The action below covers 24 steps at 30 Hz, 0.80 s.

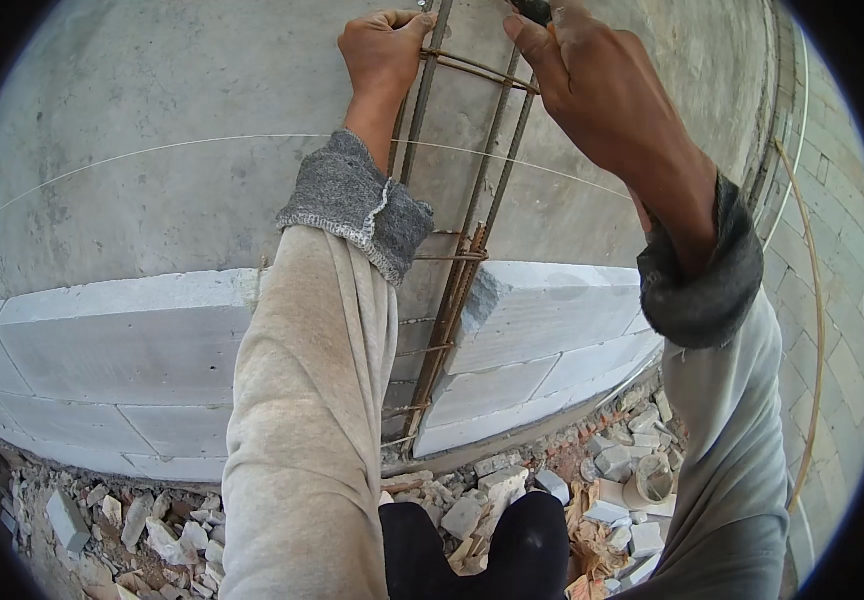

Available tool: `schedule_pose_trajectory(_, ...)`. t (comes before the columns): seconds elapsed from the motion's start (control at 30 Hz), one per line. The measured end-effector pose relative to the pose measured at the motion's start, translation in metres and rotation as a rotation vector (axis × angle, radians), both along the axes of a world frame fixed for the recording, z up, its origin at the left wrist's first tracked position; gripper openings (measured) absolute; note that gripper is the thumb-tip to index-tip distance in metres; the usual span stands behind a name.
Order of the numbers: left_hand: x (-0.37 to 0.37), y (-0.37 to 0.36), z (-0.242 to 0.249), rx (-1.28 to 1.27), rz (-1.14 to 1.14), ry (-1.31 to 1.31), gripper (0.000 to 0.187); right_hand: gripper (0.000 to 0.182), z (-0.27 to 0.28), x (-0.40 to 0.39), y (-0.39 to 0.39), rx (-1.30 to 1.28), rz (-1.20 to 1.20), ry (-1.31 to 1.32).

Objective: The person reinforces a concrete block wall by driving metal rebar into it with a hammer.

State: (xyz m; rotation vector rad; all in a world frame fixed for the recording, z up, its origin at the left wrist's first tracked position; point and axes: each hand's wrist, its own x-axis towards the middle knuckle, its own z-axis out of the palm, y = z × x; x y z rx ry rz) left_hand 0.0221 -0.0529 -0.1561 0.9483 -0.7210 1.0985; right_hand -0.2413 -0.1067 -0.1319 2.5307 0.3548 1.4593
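Observation:
A column cage of steel rebar rises between two stretches of white block wall. My left hand is closed in a pinch beside the left bars, near the top of the view; a small shiny bit shows at its fingertips, too small to name. On the right side of the cage, my right hand grips a dark tool, mostly hidden by the fingers and cut off by the upper edge. Just below both hands, a rusty stirrup rings the bars. More stirrups cross the cage lower down.
White blocks flank the cage, with more blocks on the right. Behind stands a grey concrete wall; a thin string crosses it. Rubble covers the ground at my knees. A long thin cane-like strip hangs at right.

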Motion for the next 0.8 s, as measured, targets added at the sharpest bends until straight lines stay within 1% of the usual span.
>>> schedule_pose_trajectory(0.03,-0.001,0.000,0.004,-0.009,-0.027,-0.012,0.019,0.037,-0.001,0.001,0.002,-0.027,0.085,-0.069)
schedule_pose_trajectory(0.07,-0.001,0.000,0.004,-0.018,-0.006,-0.017,0.019,0.036,-0.004,0.004,0.001,-0.043,0.169,-0.130)
schedule_pose_trajectory(0.13,-0.001,-0.002,0.004,-0.040,0.035,-0.028,0.018,0.035,-0.006,0.009,0.005,0.014,0.317,-0.207)
schedule_pose_trajectory(0.17,-0.001,-0.001,0.004,-0.027,0.030,-0.025,0.018,0.033,-0.006,0.012,0.013,0.088,0.385,-0.218)
schedule_pose_trajectory(0.23,-0.003,0.001,0.004,0.003,0.020,-0.016,0.019,0.034,-0.003,0.030,-0.003,0.007,0.259,-0.191)
schedule_pose_trajectory(0.27,-0.002,0.001,0.004,0.007,-0.003,0.004,0.019,0.037,0.007,0.059,-0.041,-0.151,0.065,-0.151)
schedule_pose_trajectory(0.3,0.000,0.002,0.005,0.012,-0.025,0.025,0.019,0.039,0.013,0.075,-0.062,-0.306,-0.129,-0.110)
schedule_pose_trajectory(0.33,0.002,0.000,0.005,0.030,-0.051,0.043,0.020,0.038,0.023,0.064,-0.053,-0.272,-0.117,-0.036)
schedule_pose_trajectory(0.37,0.003,0.004,0.010,-0.006,-0.017,-0.001,0.019,0.035,0.031,0.050,-0.036,-0.223,-0.093,-0.042)
schedule_pose_trajectory(0.43,0.004,-0.001,0.006,-0.031,0.029,-0.070,0.019,0.029,0.009,0.012,-0.008,-0.075,-0.061,-0.031)
schedule_pose_trajectory(0.5,-0.001,-0.002,0.007,-0.046,0.018,-0.061,0.019,0.031,0.001,-0.004,0.014,0.124,0.149,-0.091)
schedule_pose_trajectory(0.53,-0.001,-0.002,0.006,-0.051,0.016,-0.051,0.019,0.033,-0.001,-0.008,0.028,0.162,0.199,-0.141)
schedule_pose_trajectory(0.6,0.003,-0.001,0.007,-0.043,0.028,-0.056,0.019,0.035,0.003,0.005,0.019,0.069,0.161,-0.125)
schedule_pose_trajectory(0.67,0.003,0.000,0.004,-0.011,0.000,-0.013,0.018,0.036,0.015,0.039,-0.027,-0.185,-0.020,0.012)
schedule_pose_trajectory(0.73,-0.002,0.002,0.005,0.049,-0.075,0.058,0.019,0.037,0.017,0.025,-0.030,-0.358,-0.061,0.000)
schedule_pose_trajectory(0.8,-0.003,0.012,0.013,0.029,0.032,0.029,0.020,0.037,0.029,0.024,-0.019,-0.443,0.042,-0.072)
